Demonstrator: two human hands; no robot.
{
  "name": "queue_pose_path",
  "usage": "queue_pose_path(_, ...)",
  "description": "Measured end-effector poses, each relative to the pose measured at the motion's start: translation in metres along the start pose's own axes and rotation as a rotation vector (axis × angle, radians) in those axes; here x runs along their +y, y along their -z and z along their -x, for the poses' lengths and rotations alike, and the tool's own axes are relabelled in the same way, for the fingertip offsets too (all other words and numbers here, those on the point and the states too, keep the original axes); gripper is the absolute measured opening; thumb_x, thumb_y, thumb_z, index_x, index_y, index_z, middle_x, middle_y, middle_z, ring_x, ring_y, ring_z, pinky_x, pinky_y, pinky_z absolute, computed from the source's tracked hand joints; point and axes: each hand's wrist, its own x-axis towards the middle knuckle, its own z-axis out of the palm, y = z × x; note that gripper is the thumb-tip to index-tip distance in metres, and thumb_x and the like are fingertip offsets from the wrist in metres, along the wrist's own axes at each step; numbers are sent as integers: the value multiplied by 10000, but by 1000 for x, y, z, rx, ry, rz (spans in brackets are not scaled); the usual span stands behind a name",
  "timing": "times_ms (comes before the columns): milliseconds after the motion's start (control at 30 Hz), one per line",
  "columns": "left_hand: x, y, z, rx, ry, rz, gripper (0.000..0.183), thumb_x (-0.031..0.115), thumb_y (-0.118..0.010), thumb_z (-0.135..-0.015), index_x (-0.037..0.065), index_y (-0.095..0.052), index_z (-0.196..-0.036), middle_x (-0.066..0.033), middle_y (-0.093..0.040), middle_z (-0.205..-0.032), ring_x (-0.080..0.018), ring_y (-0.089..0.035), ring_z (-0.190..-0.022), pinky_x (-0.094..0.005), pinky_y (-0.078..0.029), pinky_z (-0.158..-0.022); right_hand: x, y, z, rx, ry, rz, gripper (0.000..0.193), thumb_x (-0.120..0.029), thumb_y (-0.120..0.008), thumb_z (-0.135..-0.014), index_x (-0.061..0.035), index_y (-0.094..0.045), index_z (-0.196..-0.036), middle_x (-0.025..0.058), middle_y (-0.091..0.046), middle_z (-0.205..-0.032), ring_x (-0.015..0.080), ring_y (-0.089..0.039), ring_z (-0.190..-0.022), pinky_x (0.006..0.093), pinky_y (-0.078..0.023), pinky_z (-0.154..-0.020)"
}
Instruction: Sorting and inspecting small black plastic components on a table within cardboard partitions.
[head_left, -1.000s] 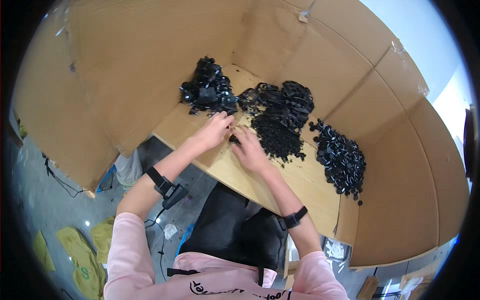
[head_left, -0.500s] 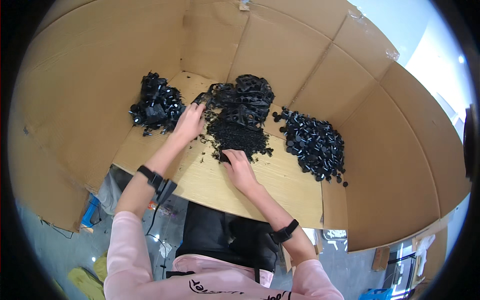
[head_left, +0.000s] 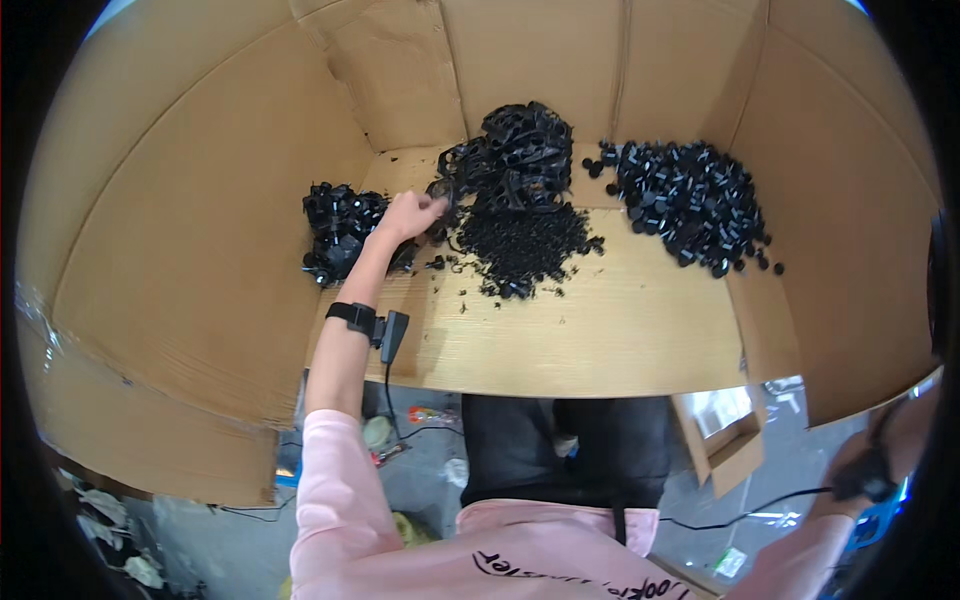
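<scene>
My left hand [head_left: 413,215] is at the left edge of a stack of black holed plastic frames [head_left: 527,150]. Its fingers are pressed together against a dark piece, slightly blurred, so what they pinch cannot be made out. Just to its left lies a jumbled pile of black parts [head_left: 345,225] with pale shiny bits. A heap of small black scraps [head_left: 525,245] spreads in front of the frames. My right forearm, with a black wrist strap [head_left: 865,475], rises at the far right edge; the hand itself is outside the picture.
Black round-headed screws [head_left: 690,200] with metallic shanks lie heaped at the table's right. Tall cardboard walls [head_left: 540,70] enclose the wooden table [head_left: 590,350] at the back and sides. An open cardboard box [head_left: 735,455] stands on the floor, and cables hang from both wrist straps.
My right hand has left the scrap heap and gone out of view to the right. The view has shifted; my left hand remains by the frames.
</scene>
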Motion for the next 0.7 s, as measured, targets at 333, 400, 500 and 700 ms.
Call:
queue_pose_path(333, -60, -39, -50, 142, -124, -226, 186, 3, -611, -715, 17, -687, -884, -251, -647, -928, -395, -623, -924, -423, -507, -832, 30, -4, 9, 154, -43, -11, 314, -266, -543, -889, 15, -622, -1005, 115, -622, -977, 210, -583, -916, 326, -462, -839)
queue_pose_path(400, -57, -45, -43, 162, -113, -231, 189, 6, -656, -698, 15, -686, -885, -248, -645, -953, -395, -617, -942, -419, -504, -842, 33, 0, 1, 173, -9, -9, 313, -265, -542, -889, 15, -622, -1004, 115, -622, -976, 211, -583, -917, 327, -462, -840)
queue_pose_path(500, -48, -43, -39, 146, -51, -201, 215, 33, -736, -672, 6, -676, -876, -232, -645, -976, -390, -616, -948, -402, -505, -854, 35, -2, -18, 219, 56, -2, 312, -263, -542, -889, 16, -621, -1003, 116, -622, -976, 211, -583, -918, 328, -462, -840)
queue_pose_path(700, -65, -7, -56, 62, 31, -101, 187, 75, -726, -721, 44, -699, -903, -221, -646, -1039, -339, -618, -996, -390, -498, -888, 28, -19, -37, 234, 117, -51, 310, -260, -542, -888, 18, -620, -1001, 118, -622, -975, 213, -584, -920, 330, -462, -842)
